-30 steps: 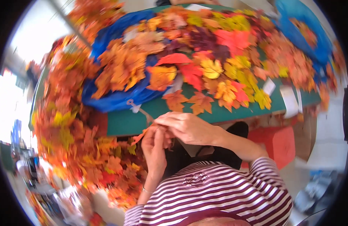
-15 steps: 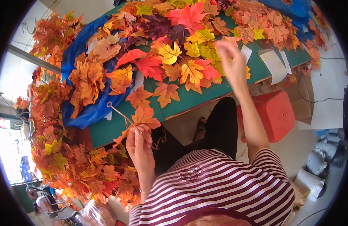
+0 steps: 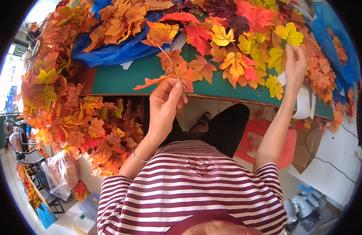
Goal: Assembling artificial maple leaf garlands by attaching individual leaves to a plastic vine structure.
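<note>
My left hand (image 3: 164, 101) is closed in front of the table edge. It pinches a sprig of orange artificial maple leaves (image 3: 184, 73) on a thin tan stem (image 3: 165, 55) that points up and away. Further right, the fingertips of my right hand (image 3: 296, 69) are pinched together at the base of a yellow artificial maple leaf (image 3: 289, 33). More yellow leaves (image 3: 276, 58) lie just left of that hand. Red leaves (image 3: 197, 36), orange leaves (image 3: 234, 64) and dark purple leaves (image 3: 225, 11) are spread over the table between and beyond my hands.
The green tabletop (image 3: 122, 80) has blue plastic sheeting (image 3: 106, 53) at left and a blue bag (image 3: 326, 43) at far right. A large heap of orange foliage (image 3: 77, 117) hangs at the left. White paper (image 3: 302, 103) droops over the edge near a red stool (image 3: 247, 143).
My right hand has reached right and outward to the yellow leaf and pinched it. My left hand still holds the orange sprig, now nearer the table edge. The whole view has shifted.
</note>
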`<state>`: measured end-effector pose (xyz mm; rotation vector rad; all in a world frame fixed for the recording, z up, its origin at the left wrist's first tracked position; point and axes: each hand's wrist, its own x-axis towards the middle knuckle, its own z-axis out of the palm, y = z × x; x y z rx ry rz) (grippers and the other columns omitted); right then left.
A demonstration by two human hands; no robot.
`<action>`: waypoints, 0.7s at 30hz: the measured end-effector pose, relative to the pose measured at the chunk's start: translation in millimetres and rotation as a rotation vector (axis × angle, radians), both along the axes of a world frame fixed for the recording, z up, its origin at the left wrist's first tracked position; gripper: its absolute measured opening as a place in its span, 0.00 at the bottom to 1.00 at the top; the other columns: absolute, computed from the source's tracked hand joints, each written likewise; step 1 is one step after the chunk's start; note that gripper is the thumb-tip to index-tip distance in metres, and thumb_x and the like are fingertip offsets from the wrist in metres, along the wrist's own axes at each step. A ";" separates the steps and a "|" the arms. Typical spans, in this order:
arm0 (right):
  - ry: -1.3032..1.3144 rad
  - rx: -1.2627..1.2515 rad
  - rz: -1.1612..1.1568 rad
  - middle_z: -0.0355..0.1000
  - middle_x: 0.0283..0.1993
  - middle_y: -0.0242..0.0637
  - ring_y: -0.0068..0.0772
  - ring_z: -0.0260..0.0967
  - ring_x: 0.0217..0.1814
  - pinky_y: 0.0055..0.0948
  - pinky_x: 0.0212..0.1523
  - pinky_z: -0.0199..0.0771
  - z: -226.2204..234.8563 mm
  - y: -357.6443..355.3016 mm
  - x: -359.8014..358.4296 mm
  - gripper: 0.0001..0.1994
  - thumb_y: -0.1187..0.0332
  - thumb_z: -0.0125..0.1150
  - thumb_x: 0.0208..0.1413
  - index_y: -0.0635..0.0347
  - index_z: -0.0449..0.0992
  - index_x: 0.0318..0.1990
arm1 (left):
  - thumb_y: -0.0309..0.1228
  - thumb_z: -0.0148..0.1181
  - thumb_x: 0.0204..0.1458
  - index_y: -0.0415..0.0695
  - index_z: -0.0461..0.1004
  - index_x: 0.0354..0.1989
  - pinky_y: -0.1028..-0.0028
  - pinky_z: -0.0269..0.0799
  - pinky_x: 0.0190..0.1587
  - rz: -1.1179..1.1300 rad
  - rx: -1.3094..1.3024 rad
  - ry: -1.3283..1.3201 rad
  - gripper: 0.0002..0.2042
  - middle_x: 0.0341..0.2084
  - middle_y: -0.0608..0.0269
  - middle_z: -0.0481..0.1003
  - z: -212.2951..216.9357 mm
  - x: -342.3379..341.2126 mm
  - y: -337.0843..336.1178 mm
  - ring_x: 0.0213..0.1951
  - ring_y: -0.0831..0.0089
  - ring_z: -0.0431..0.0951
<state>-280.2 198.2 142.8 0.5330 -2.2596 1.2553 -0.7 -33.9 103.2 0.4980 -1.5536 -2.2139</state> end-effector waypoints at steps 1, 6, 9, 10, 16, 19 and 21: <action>0.076 0.085 -0.034 0.69 0.38 0.36 0.31 0.66 0.43 0.26 0.47 0.65 5.0 -1.1 7.4 0.11 0.65 0.62 0.56 0.66 0.75 0.33 | 0.34 0.51 0.62 0.40 0.73 0.34 0.85 0.57 0.21 -0.004 -0.015 -0.023 0.10 0.29 0.67 0.75 4.4 0.6 0.6 0.22 0.88 0.65; 0.375 0.319 0.078 0.56 0.66 0.47 0.51 0.49 0.69 0.48 0.66 0.49 20.5 -45.5 78.4 0.05 0.70 0.64 0.51 0.59 0.74 0.29 | 0.33 0.52 0.61 0.40 0.72 0.34 0.85 0.58 0.22 0.034 -0.004 0.026 0.10 0.30 0.66 0.76 5.2 -1.1 3.5 0.23 0.88 0.67; 0.273 0.280 0.452 0.58 0.67 0.44 0.50 0.47 0.72 0.49 0.70 0.43 20.0 -85.5 131.8 0.04 0.74 0.61 0.47 0.59 0.71 0.26 | 0.34 0.51 0.62 0.40 0.71 0.35 0.86 0.60 0.23 0.000 0.011 0.128 0.09 0.33 0.65 0.77 5.1 -2.9 8.0 0.23 0.87 0.68; 0.295 0.335 0.522 0.65 0.61 0.41 0.47 0.51 0.71 0.48 0.69 0.45 18.1 -93.5 144.6 0.05 0.74 0.61 0.46 0.59 0.70 0.27 | 0.34 0.51 0.62 0.40 0.71 0.36 0.86 0.60 0.23 -0.018 0.061 0.135 0.10 0.31 0.66 0.76 6.1 -3.9 12.1 0.23 0.87 0.68; -0.066 0.097 0.704 0.71 0.35 0.36 0.36 0.69 0.38 0.32 0.42 0.69 -13.5 -124.2 187.6 0.06 0.78 0.62 0.50 0.62 0.70 0.32 | 0.36 0.51 0.62 0.40 0.72 0.38 0.86 0.60 0.24 -0.042 0.175 0.080 0.11 0.20 0.72 0.70 3.9 8.1 6.6 0.22 0.87 0.68; -0.094 -0.007 0.770 0.72 0.33 0.38 0.30 0.70 0.35 0.26 0.37 0.70 -16.6 -126.8 197.1 0.06 0.80 0.63 0.50 0.66 0.72 0.34 | 0.35 0.51 0.62 0.39 0.72 0.37 0.85 0.61 0.25 -0.026 0.172 0.100 0.11 0.20 0.72 0.70 1.6 15.7 1.8 0.22 0.87 0.68; -0.146 -0.025 0.711 0.73 0.35 0.37 0.26 0.71 0.35 0.23 0.37 0.71 -16.3 -124.4 202.2 0.06 0.79 0.64 0.51 0.67 0.74 0.35 | 0.33 0.52 0.62 0.39 0.71 0.36 0.85 0.62 0.25 0.000 0.184 0.150 0.09 0.22 0.71 0.71 0.6 15.8 3.4 0.23 0.87 0.69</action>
